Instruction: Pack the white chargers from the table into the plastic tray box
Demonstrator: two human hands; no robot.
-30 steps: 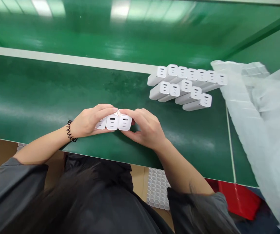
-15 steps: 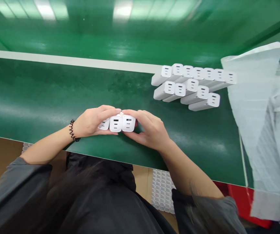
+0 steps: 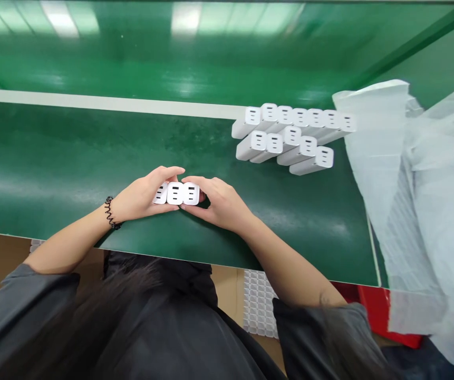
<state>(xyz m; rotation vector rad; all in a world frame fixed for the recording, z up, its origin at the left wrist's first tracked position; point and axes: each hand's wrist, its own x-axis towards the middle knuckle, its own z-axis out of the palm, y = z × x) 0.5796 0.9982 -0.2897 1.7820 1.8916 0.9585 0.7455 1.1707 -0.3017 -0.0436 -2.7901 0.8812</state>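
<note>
Three white USB chargers stand side by side in a row between my hands, port faces up. At the left end, a charger [image 3: 161,193] is partly covered by my left hand [image 3: 147,191], whose fingers curve round it. The middle charger [image 3: 175,193] shows its ports in full. My right hand [image 3: 221,203] grips the right-hand charger [image 3: 191,193] between the fingers at its far side and the thumb at its near side. The row is at the green table [image 3: 132,142]; the lower bodies of the chargers are hidden.
Several more white chargers [image 3: 306,146] stand in two uneven rows at the back right. Beyond them a translucent white plastic sheet [image 3: 393,200] drapes over the table's right end. A red bin [image 3: 373,306] and a clear blister tray [image 3: 259,303] show below the front edge.
My view has shifted slightly. The three chargers now sit in a straighter row, and the upper fingers of my left hand have lifted a little off their far side.
</note>
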